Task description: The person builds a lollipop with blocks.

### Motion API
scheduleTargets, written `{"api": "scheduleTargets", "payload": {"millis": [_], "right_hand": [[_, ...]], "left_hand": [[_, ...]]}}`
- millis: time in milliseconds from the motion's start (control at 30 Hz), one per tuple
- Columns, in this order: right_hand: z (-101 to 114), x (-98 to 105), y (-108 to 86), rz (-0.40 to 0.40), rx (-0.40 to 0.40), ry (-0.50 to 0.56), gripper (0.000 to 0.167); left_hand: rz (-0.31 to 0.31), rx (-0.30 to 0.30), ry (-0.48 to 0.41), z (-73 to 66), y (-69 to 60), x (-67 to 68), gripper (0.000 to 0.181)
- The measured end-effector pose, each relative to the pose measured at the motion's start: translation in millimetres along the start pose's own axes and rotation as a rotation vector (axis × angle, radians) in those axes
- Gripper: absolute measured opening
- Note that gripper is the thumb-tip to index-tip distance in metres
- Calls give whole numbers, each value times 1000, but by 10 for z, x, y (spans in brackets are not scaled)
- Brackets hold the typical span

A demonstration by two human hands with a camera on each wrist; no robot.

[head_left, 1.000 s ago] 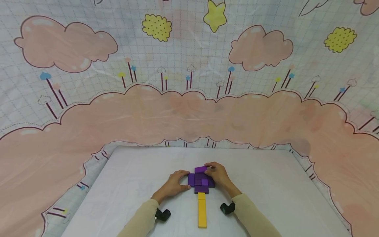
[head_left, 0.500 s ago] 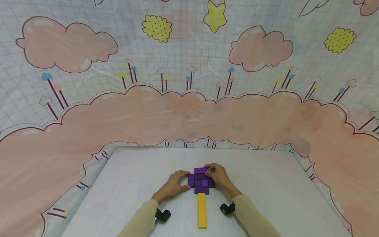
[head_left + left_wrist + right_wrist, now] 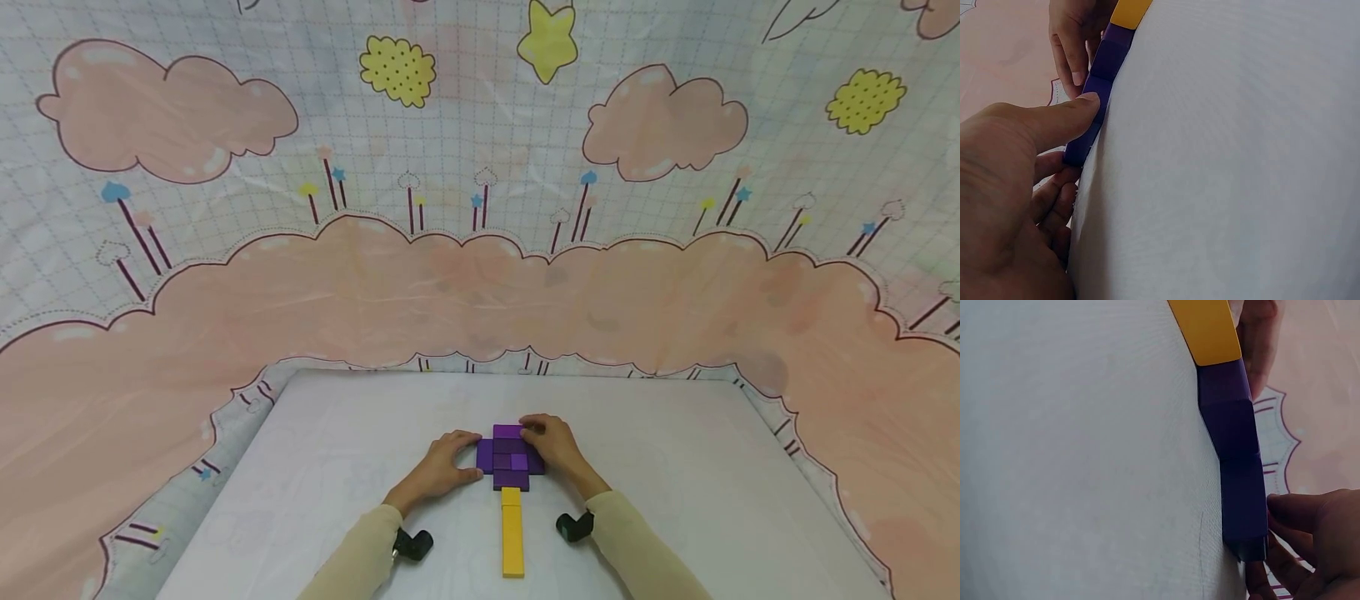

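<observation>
Flat purple blocks [image 3: 511,479] lie against one another in a cluster on the white table. Two yellow blocks [image 3: 512,542] run from it toward the person in a straight line. My left hand [image 3: 438,468] holds the upright purple block [image 3: 484,457] on the cluster's left side; the left wrist view shows the thumb [image 3: 1082,119] on it and fingers at its far end. At the cluster's far edge, my right hand [image 3: 558,443] pinches the right end of a brighter purple block [image 3: 507,431] and partly covers the right-side block [image 3: 536,463]. The right fingertips are partly hidden.
The white table [image 3: 337,433] spreads out around the blocks. A printed cloth [image 3: 480,292] with clouds and stars hangs behind and drapes past its edges. A dark wrist device sits on each sleeve [image 3: 641,542].
The brighter purple block at the far edge was tilted and now lies straight along the cluster. My right hand has shifted slightly toward me with it; my left hand has stayed in place.
</observation>
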State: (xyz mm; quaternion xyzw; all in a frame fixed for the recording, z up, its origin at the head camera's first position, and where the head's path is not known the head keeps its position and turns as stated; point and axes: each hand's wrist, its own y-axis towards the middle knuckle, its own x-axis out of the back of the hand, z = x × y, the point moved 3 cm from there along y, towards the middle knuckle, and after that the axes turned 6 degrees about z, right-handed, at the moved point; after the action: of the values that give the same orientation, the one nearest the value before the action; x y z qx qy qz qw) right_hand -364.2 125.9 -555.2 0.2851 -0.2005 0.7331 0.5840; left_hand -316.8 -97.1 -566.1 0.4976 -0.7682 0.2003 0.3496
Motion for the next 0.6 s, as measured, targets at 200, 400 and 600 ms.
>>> {"api": "scheduleTargets", "payload": {"millis": [200,400,600], "right_hand": [[-17,1,9,1,-7,2,22],[-33,3,13,2,-11,10,22],[-59,-2,24,8,-13,3,24]], "left_hand": [[1,-2,10,-5,3,-11,60],[3,-16,5,-25,4,-4,61],[8,-9,3,-14,8,-12,65]]}}
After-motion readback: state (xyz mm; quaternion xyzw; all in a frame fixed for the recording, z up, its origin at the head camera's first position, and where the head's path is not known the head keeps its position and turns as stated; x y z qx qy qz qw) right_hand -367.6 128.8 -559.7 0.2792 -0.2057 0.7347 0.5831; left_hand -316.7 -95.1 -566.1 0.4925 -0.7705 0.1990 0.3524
